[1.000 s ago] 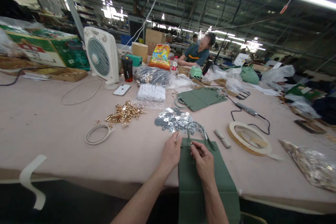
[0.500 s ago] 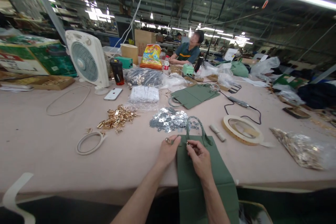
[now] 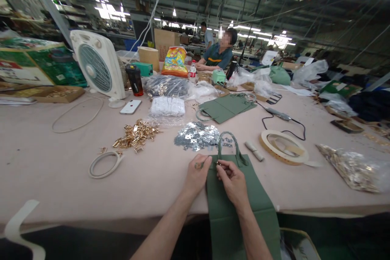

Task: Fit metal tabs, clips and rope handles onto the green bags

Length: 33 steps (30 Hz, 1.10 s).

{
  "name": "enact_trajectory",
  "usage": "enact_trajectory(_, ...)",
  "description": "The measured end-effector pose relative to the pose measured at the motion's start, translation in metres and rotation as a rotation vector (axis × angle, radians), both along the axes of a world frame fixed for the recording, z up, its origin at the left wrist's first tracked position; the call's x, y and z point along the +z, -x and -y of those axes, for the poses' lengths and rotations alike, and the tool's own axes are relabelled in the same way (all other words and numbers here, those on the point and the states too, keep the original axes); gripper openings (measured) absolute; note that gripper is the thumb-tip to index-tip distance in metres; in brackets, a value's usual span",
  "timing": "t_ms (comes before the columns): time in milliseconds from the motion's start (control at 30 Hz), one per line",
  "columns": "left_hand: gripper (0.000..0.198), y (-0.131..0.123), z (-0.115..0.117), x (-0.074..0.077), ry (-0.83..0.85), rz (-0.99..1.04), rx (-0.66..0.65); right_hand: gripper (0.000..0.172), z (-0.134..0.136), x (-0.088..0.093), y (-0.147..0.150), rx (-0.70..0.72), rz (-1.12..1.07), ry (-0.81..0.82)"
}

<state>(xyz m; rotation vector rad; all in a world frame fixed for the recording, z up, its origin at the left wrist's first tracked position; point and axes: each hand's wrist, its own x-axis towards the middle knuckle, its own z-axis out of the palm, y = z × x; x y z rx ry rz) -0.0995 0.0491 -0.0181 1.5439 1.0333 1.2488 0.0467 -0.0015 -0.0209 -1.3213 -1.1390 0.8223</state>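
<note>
A green bag panel (image 3: 246, 199) lies at the table's front edge and hangs down over it. Its looped handle (image 3: 230, 135) stands up at the top. At the panel's upper left corner, my left hand (image 3: 197, 174) is closed, with a small green-and-gold piece (image 3: 199, 165) showing between its fingers. My right hand (image 3: 234, 180) rests over the panel and pinches a tiny gold metal fitting (image 3: 218, 163) by the handle's left base. The fingers partly hide both pieces. Beyond my hands lies a heap of silver metal plates (image 3: 196, 135).
Gold fittings (image 3: 137, 135) are piled to the left, near a tape ring (image 3: 105, 165). Rightward lie a large tape roll (image 3: 283, 147), a corded tool (image 3: 278, 113) and a bag of metal parts (image 3: 353, 168). More green panels (image 3: 227, 107) lie farther back. A co-worker (image 3: 217, 55) sits across the table.
The view has shifted slightly. My left hand has turned a little, so more green shows at its fingers. The right hand keeps its pinch. Another person now shows in the background.
</note>
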Motion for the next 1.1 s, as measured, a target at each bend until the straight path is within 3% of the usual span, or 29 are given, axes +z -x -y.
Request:
enact_trajectory(500,0.036,0.0,-0.002,-0.004,-0.046,-0.08,0.07,0.042,0.003,-0.002,0.017,-0.096,0.023,0.033)
enact_trajectory(833,0.037,0.002,-0.001,-0.001,-0.073,-0.1,0.069,0.039,0.002,-0.006,0.015,-0.061,0.09,0.042)
enact_trajectory(1100,0.04,0.004,-0.001,-0.001,-0.029,-0.085,0.07,0.047,0.005,-0.006,0.016,-0.051,0.075,0.066)
